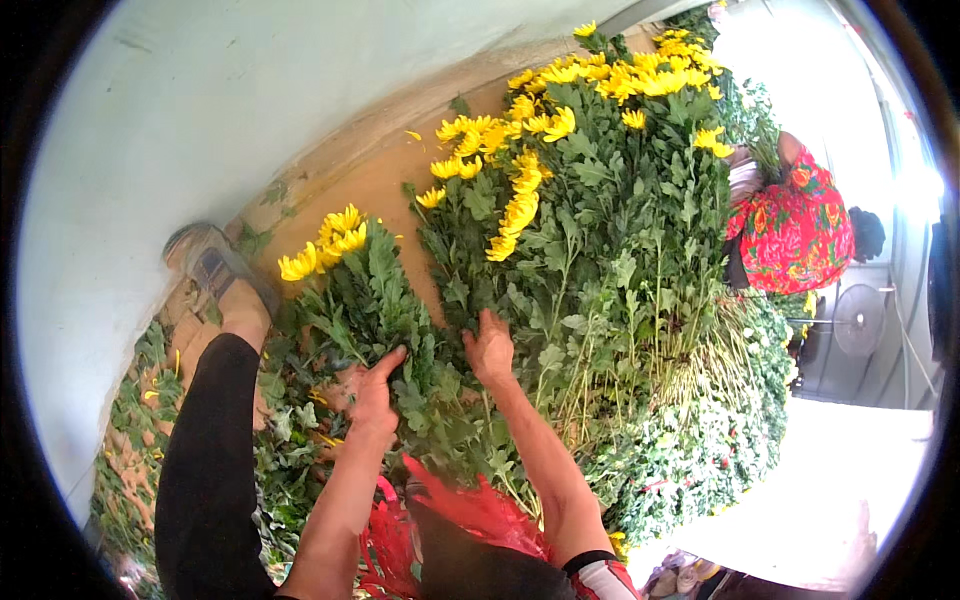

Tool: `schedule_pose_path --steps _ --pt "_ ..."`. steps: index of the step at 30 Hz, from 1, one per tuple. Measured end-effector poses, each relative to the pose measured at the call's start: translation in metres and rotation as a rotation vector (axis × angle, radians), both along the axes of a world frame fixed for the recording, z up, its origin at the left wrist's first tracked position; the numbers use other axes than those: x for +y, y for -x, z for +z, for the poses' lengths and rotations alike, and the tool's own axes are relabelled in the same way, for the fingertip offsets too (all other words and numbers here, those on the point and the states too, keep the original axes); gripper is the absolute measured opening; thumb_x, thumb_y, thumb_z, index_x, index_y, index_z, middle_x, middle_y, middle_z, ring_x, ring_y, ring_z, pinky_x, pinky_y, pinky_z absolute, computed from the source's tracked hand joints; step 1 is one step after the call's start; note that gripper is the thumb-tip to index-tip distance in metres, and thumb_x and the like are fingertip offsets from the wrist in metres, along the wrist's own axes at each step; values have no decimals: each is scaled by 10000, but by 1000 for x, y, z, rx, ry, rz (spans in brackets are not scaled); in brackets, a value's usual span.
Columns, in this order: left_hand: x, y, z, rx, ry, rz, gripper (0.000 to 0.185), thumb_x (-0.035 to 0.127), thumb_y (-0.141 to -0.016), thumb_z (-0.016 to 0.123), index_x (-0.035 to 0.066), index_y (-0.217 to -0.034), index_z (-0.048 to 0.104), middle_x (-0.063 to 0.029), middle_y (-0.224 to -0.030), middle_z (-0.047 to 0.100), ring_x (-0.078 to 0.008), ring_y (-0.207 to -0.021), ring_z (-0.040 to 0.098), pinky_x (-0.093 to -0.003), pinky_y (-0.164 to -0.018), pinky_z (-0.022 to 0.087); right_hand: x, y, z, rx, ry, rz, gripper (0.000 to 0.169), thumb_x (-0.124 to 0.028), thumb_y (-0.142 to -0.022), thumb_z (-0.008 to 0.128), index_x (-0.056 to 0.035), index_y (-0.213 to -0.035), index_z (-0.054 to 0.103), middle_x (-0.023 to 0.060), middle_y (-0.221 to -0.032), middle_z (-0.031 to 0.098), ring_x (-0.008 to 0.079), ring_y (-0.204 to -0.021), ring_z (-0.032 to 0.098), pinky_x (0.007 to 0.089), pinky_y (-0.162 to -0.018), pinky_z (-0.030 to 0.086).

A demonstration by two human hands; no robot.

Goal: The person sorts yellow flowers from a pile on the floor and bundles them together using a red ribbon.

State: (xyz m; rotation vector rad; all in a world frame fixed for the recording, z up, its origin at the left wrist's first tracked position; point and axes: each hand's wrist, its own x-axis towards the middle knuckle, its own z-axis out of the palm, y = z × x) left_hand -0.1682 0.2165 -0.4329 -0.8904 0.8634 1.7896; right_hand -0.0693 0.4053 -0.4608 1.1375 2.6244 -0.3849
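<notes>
A small bunch of yellow chrysanthemums with leafy green stems lies across my left hand, whose thumb rests over the stems. To its right, my right hand reaches in at the leafy near side of a large heap of yellow chrysanthemums; its fingertips are partly hidden among leaves, so whether they grip a stem does not show. The heap's blooms point towards the wall and its bare stem ends lie at the right. Red plastic strips hang below my hands, near my lap.
A pale wall curves along the left and top. Loose leaves and petals litter the brown floor around my shoe. Another person in a red floral garment bends beyond the heap, near a fan. More greenery is piled at lower right.
</notes>
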Motion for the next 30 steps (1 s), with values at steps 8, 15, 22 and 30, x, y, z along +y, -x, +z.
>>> schedule_pose_path --steps 8,15,22,30 --pt "-14 23 10 -6 150 49 1005 195 -665 863 -16 -1410 223 -189 -1349 442 -289 -1153 521 -441 -918 485 -39 -27 33 580 423 -393 288 -133 -961 491 14 -1208 505 125 -848 580 192 -688 481 325 -654 427" --pt "-5 16 10 -44 47 46 1024 176 -684 852 -29 -1415 164 -177 -1261 509 -315 -1064 573 -478 -869 511 -79 -54 53 611 447 -282 143 -67 -964 473 10 -1057 550 5 -872 591 65 -756 456 236 -641 401" --pt "-8 -9 -8 71 -201 59 350 59 -775 766 19 -1096 634 -71 -1051 687 -188 -924 652 -348 -791 541 -106 -25 61 421 420 -62 290 -152 -930 574 11 -1163 521 230 -913 637 402 -839 611 426 -720 481" --pt "-14 -11 4 291 -160 33 259 9 -797 723 -9 -1045 651 -91 -1004 692 -197 -841 671 -321 -732 550 -120 -26 60 433 391 60 294 -190 -896 637 -1 -1092 527 254 -859 624 471 -778 593 477 -631 473"
